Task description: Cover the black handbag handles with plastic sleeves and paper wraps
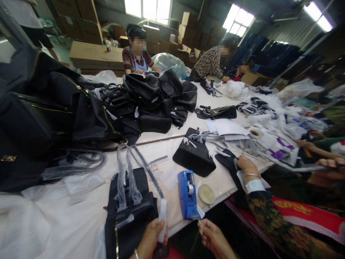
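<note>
My left hand (149,239) is closed on a white paper-wrapped strap (162,219) of the black handbag (129,212) lying at the table's near edge. The bag's handles are wrapped in clear plastic. My right hand (212,237) hovers just off the table edge, fingers curled together, below the blue tape dispenser (187,194); I cannot make out anything in it. A round tape roll (206,194) lies beside the dispenser.
A big heap of black handbags (81,108) fills the left and centre of the white table (67,223). A co-worker's hand (246,165) on the right works on another black bag (195,156). Other people sit at the far side. Paper sheets (228,127) and plastic bags lie to the right.
</note>
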A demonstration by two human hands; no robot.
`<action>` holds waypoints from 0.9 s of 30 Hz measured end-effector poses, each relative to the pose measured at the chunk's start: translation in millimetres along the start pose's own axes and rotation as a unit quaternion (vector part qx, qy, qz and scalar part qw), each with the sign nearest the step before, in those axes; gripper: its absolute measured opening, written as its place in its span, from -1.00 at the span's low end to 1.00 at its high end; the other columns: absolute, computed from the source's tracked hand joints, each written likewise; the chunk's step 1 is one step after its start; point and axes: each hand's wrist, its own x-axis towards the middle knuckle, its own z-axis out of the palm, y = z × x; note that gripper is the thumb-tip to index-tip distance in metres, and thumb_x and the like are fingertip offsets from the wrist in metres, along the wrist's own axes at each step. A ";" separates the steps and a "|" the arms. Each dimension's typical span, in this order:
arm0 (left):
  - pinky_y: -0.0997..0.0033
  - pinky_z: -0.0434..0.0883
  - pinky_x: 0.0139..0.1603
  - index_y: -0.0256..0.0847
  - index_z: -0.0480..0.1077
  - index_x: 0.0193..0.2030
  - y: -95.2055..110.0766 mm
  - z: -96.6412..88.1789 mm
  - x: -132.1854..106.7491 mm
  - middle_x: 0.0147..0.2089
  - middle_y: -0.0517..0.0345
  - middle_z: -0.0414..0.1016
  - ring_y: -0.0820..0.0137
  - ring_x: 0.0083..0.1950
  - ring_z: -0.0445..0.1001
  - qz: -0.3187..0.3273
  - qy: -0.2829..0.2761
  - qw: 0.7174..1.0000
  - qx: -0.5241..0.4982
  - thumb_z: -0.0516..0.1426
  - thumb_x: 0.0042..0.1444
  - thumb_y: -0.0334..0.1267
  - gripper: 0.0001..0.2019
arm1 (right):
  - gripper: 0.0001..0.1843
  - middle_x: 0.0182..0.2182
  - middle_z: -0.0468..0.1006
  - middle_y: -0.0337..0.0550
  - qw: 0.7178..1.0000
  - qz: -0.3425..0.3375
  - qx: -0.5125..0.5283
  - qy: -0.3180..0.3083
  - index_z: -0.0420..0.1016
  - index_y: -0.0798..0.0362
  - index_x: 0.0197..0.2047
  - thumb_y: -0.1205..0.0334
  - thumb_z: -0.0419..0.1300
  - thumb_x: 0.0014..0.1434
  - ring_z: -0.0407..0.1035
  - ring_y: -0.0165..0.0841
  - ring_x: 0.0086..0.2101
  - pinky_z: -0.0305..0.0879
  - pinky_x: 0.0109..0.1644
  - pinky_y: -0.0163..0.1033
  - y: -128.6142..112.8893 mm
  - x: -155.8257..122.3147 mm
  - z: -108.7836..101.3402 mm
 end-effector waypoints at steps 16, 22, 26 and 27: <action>0.49 0.19 -0.58 -0.29 0.34 -0.43 7.3 2.8 -1.4 -0.62 0.27 0.33 0.53 -0.65 0.25 -0.003 -0.006 1.000 -0.004 0.24 -0.10 0.16 -0.53 | -0.49 -0.65 0.26 -0.40 0.992 -0.077 -0.098 -0.019 0.32 0.07 -0.46 -0.24 0.29 -0.08 0.05 -0.59 -0.67 0.03 -0.58 -0.42 9.1 15.3 -13.0; 0.49 0.19 -0.59 -0.28 0.32 -0.42 4.1 1.8 -0.6 -0.61 0.28 0.32 0.54 -0.65 0.24 0.008 -0.002 1.000 0.006 0.23 -0.10 0.17 -0.52 | -0.49 -0.66 0.28 -0.40 0.989 -0.075 -0.126 -0.015 0.31 0.07 -0.49 -0.23 0.31 -0.11 0.05 -0.59 -0.67 0.03 -0.58 -0.42 4.7 15.3 -13.5; 0.50 0.18 -0.59 -0.30 0.34 -0.39 2.0 0.0 -1.3 -0.60 0.27 0.33 0.54 -0.65 0.26 0.012 -0.005 1.000 0.014 0.23 -0.10 0.17 -0.51 | -0.49 -0.64 0.26 -0.44 0.999 -0.004 -0.039 -0.010 0.32 0.05 -0.45 -0.17 0.39 -0.20 0.02 -0.63 -0.67 0.08 -0.56 -0.45 7.8 13.3 -9.8; 0.50 0.18 -0.59 -0.30 0.34 -0.39 1.9 -0.3 -1.8 -0.60 0.27 0.33 0.54 -0.65 0.26 0.012 -0.008 1.000 0.014 0.23 -0.10 0.17 -0.51 | -0.50 -0.63 0.26 -0.43 1.000 0.005 -0.026 -0.014 0.32 0.06 -0.44 -0.15 0.40 -0.20 0.04 -0.63 -0.66 0.10 -0.55 -0.46 7.6 12.4 -9.2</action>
